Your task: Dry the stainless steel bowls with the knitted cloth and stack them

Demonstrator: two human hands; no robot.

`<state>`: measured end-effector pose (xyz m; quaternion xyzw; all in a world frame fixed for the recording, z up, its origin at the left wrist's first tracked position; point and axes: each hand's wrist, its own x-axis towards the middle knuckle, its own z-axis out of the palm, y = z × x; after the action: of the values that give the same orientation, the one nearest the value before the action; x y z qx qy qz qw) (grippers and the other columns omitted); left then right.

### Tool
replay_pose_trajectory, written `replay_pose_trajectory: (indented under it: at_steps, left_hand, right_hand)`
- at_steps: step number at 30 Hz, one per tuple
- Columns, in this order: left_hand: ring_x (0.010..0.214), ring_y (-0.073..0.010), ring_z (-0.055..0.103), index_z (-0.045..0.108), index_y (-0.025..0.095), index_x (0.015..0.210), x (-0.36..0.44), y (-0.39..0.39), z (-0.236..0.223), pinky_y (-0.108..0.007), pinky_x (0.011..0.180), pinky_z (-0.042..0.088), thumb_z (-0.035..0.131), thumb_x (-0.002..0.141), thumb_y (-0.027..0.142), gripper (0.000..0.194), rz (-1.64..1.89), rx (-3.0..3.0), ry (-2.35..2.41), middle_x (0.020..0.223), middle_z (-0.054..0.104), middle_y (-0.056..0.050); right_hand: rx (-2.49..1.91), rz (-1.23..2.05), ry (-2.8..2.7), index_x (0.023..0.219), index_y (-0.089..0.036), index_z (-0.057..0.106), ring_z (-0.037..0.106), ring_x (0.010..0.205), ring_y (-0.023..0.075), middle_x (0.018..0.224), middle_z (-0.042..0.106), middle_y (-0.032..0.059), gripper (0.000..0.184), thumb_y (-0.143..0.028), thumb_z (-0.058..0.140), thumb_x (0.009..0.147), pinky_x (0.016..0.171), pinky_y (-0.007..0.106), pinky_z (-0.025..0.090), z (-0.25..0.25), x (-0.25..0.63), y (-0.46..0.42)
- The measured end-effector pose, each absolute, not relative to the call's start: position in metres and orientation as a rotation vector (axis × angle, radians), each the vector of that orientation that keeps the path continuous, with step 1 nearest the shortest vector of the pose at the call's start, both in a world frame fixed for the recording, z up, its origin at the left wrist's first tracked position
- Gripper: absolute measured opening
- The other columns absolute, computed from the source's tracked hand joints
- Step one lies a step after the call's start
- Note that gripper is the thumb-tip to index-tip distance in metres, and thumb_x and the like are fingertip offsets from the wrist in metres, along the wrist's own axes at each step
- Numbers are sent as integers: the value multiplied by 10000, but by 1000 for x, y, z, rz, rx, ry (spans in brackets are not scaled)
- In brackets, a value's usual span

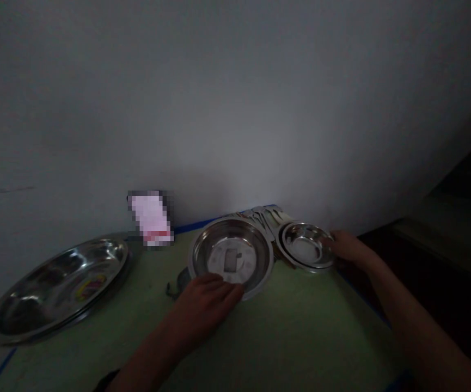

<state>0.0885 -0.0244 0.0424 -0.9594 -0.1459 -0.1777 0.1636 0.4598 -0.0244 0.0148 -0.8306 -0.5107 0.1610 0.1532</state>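
Observation:
In the head view a wide stainless steel bowl (214, 250) is at the middle of the table. My left hand (208, 299) grips its near rim, fingers curled over the edge. To its right sits a nested stack of smaller steel bowls (304, 250). My right hand (347, 250) is closed on the right rim of the stack, with its fingertips partly hidden; whether it pinches one bowl or more, I cannot tell. Behind and between the bowls lies a row of metal cutlery (262, 218), forks among it. A dark object with a small hook (172, 290) pokes out beside the wide bowl.
Large oval steel trays (51, 299) are stacked at the left of the green table (292, 337), which has blue edges. A phone with a blurred screen (151, 218) leans against the grey wall (235, 109). Past the table's right edge it is dark.

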Motion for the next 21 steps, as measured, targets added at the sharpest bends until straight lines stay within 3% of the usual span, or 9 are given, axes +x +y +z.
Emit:
replay_pose_trajectory:
  at_steps: [3, 10, 12, 15, 18, 21]
  left_hand:
    - [699, -163, 695, 591, 168, 959, 86, -30, 30, -378, 821, 540, 410, 898, 65, 216, -541, -2740, -442, 830, 753, -20]
    - [699, -142, 671, 599, 188, 974, 81, -27, 17, -431, 972, 448, 395, 943, 136, 213, -604, -2842, -465, 770, 725, 5]
    - [843, -173, 672, 590, 211, 1034, 76, -25, 18, -475, 1041, 374, 472, 928, 236, 160, -652, -2931, -476, 873, 733, -7]
    - [1142, -248, 556, 551, 241, 1131, 64, -24, 16, -521, 1084, 296, 540, 877, 326, 268, -846, -3077, -573, 1105, 682, -53]
    - [1189, -243, 495, 534, 220, 1047, 52, -21, 12, -451, 989, 414, 419, 907, 257, 184, -1416, -2925, -1116, 1197, 579, -102]
    - [1000, -215, 570, 505, 210, 922, 48, -15, 9, -376, 855, 484, 392, 907, 296, 143, -1732, -2562, -1827, 1032, 586, -76]
  right_hand:
    - [-2355, 548, -1412, 775, -148, 573, 608, 452, 167, 653, 664, 96, 261, -336, 437, 895, 439, 258, 446, 27, 469, -32]
    - [-1961, 632, -1349, 840, -176, 541, 495, 343, 133, 541, 571, -8, 328, -489, 443, 853, 331, 243, 376, 49, 433, -51]
    - [-1814, 716, -1457, 835, -183, 537, 523, 383, 134, 553, 569, -16, 327, -502, 463, 839, 355, 235, 395, 53, 400, -48]
    - [-1657, 811, -1600, 845, -190, 534, 523, 391, 143, 546, 547, -28, 320, -494, 434, 853, 359, 241, 382, 56, 352, -34]
    - [-1626, 629, -1761, 786, -188, 555, 560, 499, 162, 586, 573, 3, 275, -424, 438, 863, 453, 255, 403, 51, 321, -16]
    - [-1631, 445, -1861, 784, -179, 621, 597, 644, 193, 688, 643, 50, 272, -367, 445, 870, 580, 284, 440, 42, 309, -5]
